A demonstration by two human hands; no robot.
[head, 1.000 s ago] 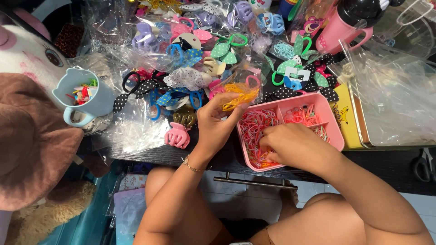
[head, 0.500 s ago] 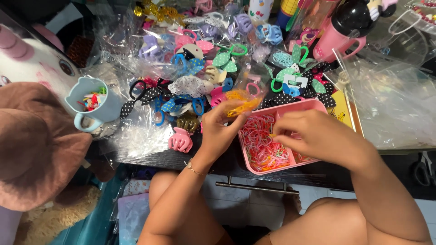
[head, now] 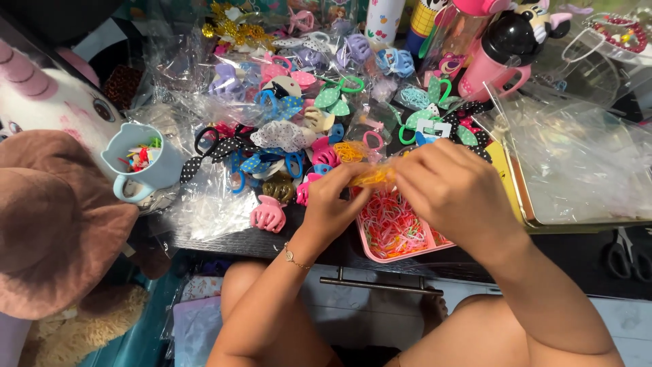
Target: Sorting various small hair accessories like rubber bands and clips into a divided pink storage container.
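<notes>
My left hand (head: 333,200) and my right hand (head: 451,187) meet above a pink tray (head: 380,253) filled with thin pink and orange elastic bands. Between their fingertips they pinch a small clear bag of yellow elastic bands (head: 372,177). A thin bracelet circles my left wrist. The right hand covers the tray's right side. A pink claw clip (head: 268,216) lies just left of my left hand on the dark table.
Hair bows, clips and cellophane bags (head: 285,136) pile up behind the tray. A pale blue mug (head: 139,166) stands at the left by a brown plush toy (head: 54,224). Pink bottles (head: 499,51) stand behind; a tray with plastic bags (head: 584,163) and scissors (head: 628,251) lie right.
My right hand has lifted out of the pink tray and come up to the left hand, so that both now pinch the little bag. The view has tilted down slightly.
</notes>
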